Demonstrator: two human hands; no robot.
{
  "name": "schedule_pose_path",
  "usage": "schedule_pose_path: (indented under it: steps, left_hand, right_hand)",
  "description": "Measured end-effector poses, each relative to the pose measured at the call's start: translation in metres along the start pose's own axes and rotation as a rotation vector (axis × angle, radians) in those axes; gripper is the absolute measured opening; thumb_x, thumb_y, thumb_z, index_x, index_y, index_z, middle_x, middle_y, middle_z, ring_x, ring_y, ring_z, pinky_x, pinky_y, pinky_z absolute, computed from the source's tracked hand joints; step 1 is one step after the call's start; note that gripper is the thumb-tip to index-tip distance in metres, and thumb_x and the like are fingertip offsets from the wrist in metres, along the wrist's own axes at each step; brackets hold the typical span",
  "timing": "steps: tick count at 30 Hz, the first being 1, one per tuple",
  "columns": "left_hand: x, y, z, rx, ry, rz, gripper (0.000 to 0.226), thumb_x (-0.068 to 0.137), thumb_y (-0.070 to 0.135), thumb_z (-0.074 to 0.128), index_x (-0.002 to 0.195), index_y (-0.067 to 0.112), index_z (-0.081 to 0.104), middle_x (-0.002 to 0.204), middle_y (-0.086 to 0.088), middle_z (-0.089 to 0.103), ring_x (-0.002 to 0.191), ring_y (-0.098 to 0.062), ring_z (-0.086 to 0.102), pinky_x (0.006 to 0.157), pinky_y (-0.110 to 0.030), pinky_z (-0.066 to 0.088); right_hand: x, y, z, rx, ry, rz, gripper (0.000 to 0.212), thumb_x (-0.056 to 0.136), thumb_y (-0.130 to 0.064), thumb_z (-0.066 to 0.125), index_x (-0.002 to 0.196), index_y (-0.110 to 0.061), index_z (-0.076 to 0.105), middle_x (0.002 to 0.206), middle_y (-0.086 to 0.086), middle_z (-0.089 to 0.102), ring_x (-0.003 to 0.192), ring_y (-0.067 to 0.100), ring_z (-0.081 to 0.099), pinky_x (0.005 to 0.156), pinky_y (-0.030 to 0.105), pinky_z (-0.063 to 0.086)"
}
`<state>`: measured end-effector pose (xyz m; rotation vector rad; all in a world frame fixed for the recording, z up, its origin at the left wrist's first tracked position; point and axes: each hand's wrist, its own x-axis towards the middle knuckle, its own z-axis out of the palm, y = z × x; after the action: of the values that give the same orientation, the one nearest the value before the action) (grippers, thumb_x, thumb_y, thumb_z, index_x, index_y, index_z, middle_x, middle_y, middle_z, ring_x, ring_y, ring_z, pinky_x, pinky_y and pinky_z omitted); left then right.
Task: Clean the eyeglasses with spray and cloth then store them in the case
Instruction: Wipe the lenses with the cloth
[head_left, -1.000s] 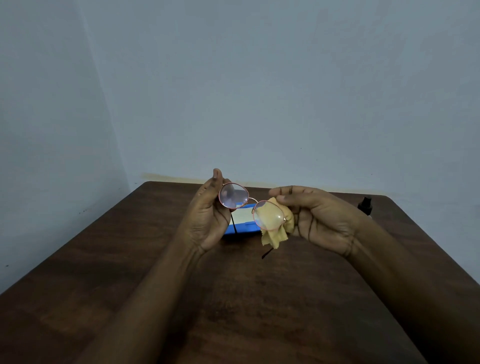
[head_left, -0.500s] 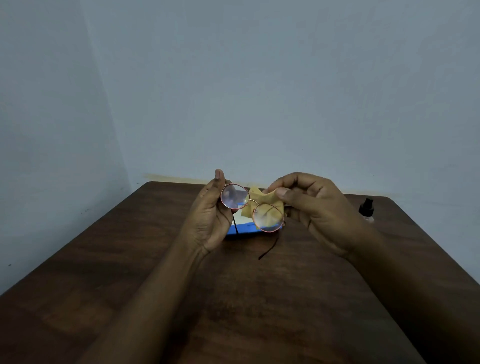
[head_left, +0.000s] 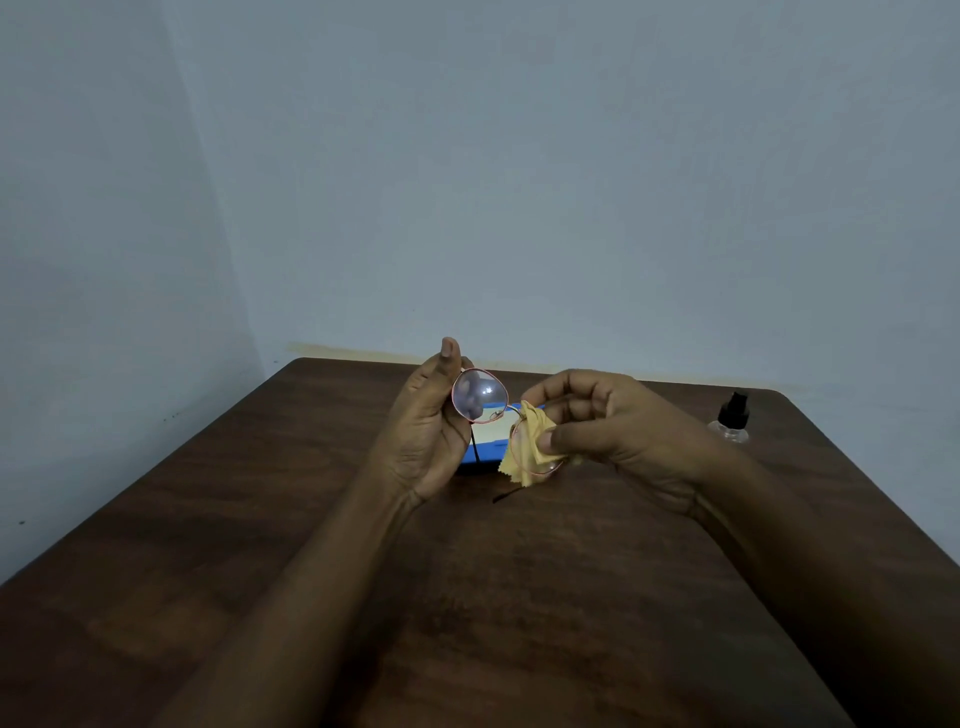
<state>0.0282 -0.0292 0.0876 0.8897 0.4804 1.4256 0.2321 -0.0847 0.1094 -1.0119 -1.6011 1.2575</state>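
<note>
The eyeglasses have round lenses in a thin reddish metal frame and hang in the air above the table. My left hand holds them at the left lens rim, thumb pointing up. My right hand pinches a yellow cloth over the right lens, thumb on the near face and fingers curled behind. One dark temple arm hangs down below the cloth. Behind the hands the blue case lies open on the table, mostly hidden.
A small clear spray bottle with a black top stands at the far right of the dark wooden table. Pale walls meet in a corner close behind the table's far and left edges.
My right hand has shifted the cloth lower over the right lens, and its thumb now presses on the lens face. The glasses have tilted slightly. My left hand has hardly moved.
</note>
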Motion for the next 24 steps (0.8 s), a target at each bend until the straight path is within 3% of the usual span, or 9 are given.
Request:
schedule_pose_path:
  steps: [3,8,12,16,20,24]
  left_hand:
    - [0.001,-0.001,-0.002,0.005,-0.031,0.014,0.031,0.088,0.035,0.061,0.065,0.02,0.074,0.066,0.002,0.061,0.064,-0.012,0.066,0.063,-0.023,0.057]
    - [-0.002,-0.002,-0.002,0.05,-0.057,0.029,0.034,0.089,0.036,0.06,0.064,0.021,0.077,0.064,0.005,0.066,0.062,-0.009,0.069,0.066,-0.024,0.06]
    - [-0.001,-0.005,-0.004,0.07,-0.078,0.006,0.057,0.108,0.032,0.045,0.065,0.022,0.081,0.063,0.007,0.07,0.062,-0.006,0.07,0.062,-0.021,0.058]
    - [-0.003,-0.006,-0.001,0.055,-0.04,0.019,0.033,0.09,0.035,0.06,0.067,0.022,0.08,0.065,0.007,0.068,0.065,-0.007,0.068,0.064,-0.022,0.058]
    - [0.0,-0.003,-0.003,0.006,-0.054,0.014,0.033,0.089,0.036,0.061,0.064,0.021,0.077,0.063,0.006,0.065,0.062,-0.007,0.069,0.064,-0.024,0.06]
    - [-0.001,-0.007,-0.001,0.029,-0.037,0.002,0.032,0.087,0.036,0.062,0.066,0.019,0.079,0.066,0.001,0.069,0.063,-0.011,0.071,0.058,-0.023,0.058]
  right_hand:
    - [0.0,-0.001,0.001,0.017,0.016,0.039,0.038,0.073,-0.009,0.084,0.109,-0.013,0.073,0.093,0.018,0.077,0.086,0.031,0.069,0.078,0.039,0.055]
    - [-0.001,-0.002,-0.002,0.008,-0.02,0.042,0.042,0.077,-0.012,0.086,0.115,-0.015,0.068,0.104,0.027,0.077,0.093,0.037,0.071,0.086,0.047,0.051]
    - [-0.002,0.002,0.004,0.015,-0.043,0.048,0.038,0.077,-0.021,0.088,0.112,-0.022,0.072,0.106,0.039,0.072,0.093,0.041,0.068,0.091,0.054,0.05]
    - [0.0,0.005,0.005,0.027,-0.035,0.017,0.039,0.081,-0.015,0.087,0.115,-0.02,0.068,0.105,0.038,0.072,0.088,0.036,0.073,0.089,0.052,0.052]
    - [-0.001,0.005,0.002,0.02,-0.156,-0.02,0.054,0.083,-0.003,0.085,0.125,-0.027,0.062,0.114,0.031,0.073,0.101,0.039,0.07,0.095,0.054,0.057]
    - [-0.001,0.008,0.009,-0.011,-0.066,-0.05,0.051,0.08,-0.007,0.087,0.12,-0.021,0.059,0.096,0.029,0.076,0.084,0.034,0.072,0.078,0.043,0.061]
